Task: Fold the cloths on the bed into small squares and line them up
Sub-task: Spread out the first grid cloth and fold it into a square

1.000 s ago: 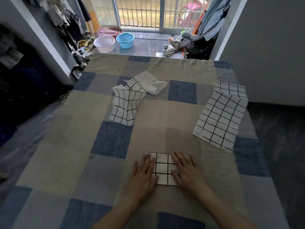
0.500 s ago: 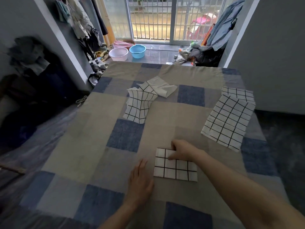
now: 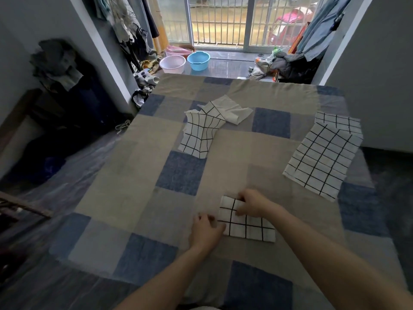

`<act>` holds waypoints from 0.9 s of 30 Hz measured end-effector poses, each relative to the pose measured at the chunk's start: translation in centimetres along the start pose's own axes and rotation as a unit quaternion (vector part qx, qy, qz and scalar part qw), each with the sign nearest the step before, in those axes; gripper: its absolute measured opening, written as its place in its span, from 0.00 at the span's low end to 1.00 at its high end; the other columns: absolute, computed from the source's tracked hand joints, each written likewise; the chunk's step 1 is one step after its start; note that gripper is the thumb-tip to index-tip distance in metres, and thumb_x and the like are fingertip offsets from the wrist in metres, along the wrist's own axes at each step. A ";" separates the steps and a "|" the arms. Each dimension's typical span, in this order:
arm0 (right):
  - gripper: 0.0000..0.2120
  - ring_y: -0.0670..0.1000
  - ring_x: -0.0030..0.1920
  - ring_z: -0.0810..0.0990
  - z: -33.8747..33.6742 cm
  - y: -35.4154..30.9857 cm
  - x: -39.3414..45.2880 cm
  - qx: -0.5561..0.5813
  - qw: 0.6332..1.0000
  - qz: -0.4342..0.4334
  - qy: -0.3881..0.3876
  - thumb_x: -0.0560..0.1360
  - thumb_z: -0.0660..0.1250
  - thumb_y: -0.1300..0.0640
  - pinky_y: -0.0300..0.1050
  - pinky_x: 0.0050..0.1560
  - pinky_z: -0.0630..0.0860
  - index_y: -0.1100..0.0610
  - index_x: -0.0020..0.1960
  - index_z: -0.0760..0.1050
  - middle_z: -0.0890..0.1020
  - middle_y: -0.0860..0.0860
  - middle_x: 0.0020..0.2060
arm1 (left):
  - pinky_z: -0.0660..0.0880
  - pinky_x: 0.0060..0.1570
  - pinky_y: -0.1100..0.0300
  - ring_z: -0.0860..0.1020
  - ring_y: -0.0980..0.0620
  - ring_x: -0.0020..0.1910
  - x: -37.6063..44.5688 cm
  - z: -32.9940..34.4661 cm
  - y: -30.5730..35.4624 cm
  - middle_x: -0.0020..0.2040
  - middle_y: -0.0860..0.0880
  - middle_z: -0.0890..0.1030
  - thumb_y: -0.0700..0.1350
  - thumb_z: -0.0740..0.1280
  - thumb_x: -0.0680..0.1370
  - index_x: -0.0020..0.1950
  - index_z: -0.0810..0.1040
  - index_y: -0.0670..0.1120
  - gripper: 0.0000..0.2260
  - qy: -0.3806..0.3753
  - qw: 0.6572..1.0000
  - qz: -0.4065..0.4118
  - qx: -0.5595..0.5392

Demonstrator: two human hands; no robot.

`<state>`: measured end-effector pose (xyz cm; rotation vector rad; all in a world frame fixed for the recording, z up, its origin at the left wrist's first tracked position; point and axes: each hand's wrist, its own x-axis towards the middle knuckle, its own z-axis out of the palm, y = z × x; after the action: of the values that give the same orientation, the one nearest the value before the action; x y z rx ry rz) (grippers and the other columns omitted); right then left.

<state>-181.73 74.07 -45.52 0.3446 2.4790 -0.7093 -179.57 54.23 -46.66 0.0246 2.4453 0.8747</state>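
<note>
Both hands have changed since half a second ago: my left hand [image 3: 206, 229], which lay flat on the bed beside the cloth, now has its fingers curled at the near-left edge of the folded white cloth with the black grid [image 3: 245, 222], and my right hand [image 3: 251, 203] has slid from the far edge down onto the cloth's far-left part. The cloth itself sits where it was, low on the patchwork bed cover of beige and blue squares [image 3: 178, 173], close to me.

My right fingers look bent and appear to pinch a fold of the fabric; my left fingers seem to grip the edge layers, though I cannot see under them.

The folded piece is a rectangle, not yet a square. Its long axis runs from upper left to lower right, roughly across my view with a slight tilt, and the free short end points to my right.

My worry is the next fold. Both hands are bunched at the left end, so lifting from there could let the stacked layers slide apart and leave the corners out of line. Soft bedding underneath gives little to press against, so a crease may spring open.

Farther off lie a crumpled grid cloth with a plain white one over it [image 3: 205, 128], and two flat grid cloths near the right edge [image 3: 321, 157]; I judge these are still to be folded.
</note>
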 end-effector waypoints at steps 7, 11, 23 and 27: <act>0.17 0.46 0.31 0.67 0.2 -0.3 -2.4 0.162 0.986 -0.035 0.004 0.67 0.76 0.61 0.43 0.34 0.63 0.53 0.32 0.67 0.69 0.47 0.28 | 0.77 0.40 0.56 0.78 0.56 0.41 1.4 -0.7 0.2 0.43 0.52 0.80 0.49 0.71 0.70 0.44 0.79 0.49 0.06 -0.066 0.997 0.025 -0.034; 0.16 0.45 0.38 0.75 0.1 -0.6 -4.1 0.280 0.960 0.025 0.013 0.66 0.77 0.62 0.37 0.38 0.74 0.55 0.48 0.73 0.77 0.48 0.39 | 0.78 0.40 0.54 0.77 0.52 0.42 2.1 -2.7 0.4 0.45 0.47 0.79 0.43 0.73 0.70 0.49 0.74 0.43 0.12 -0.139 0.973 0.004 -0.184; 0.09 0.46 0.44 0.79 4.9 -3.0 -5.4 0.384 0.905 0.142 0.119 0.74 0.71 0.63 0.29 0.34 0.72 0.58 0.54 0.78 0.80 0.46 0.45 | 0.79 0.39 0.53 0.79 0.47 0.47 7.6 -6.7 -0.4 0.54 0.42 0.78 0.41 0.75 0.70 0.57 0.70 0.45 0.20 -0.143 0.981 0.011 -0.134; 0.09 0.50 0.45 0.81 7.1 -3.3 -5.0 0.407 0.860 0.197 0.237 0.72 0.73 0.63 0.35 0.38 0.75 0.56 0.50 0.76 0.80 0.47 0.41 | 0.75 0.40 0.59 0.74 0.54 0.39 6.8 -6.7 -2.3 0.42 0.47 0.77 0.39 0.73 0.71 0.47 0.70 0.45 0.13 -0.155 0.983 0.087 -0.046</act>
<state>-175.82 66.92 -46.44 1.4403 2.2476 -1.6126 -188.31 49.75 -46.95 0.3223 2.1323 0.9796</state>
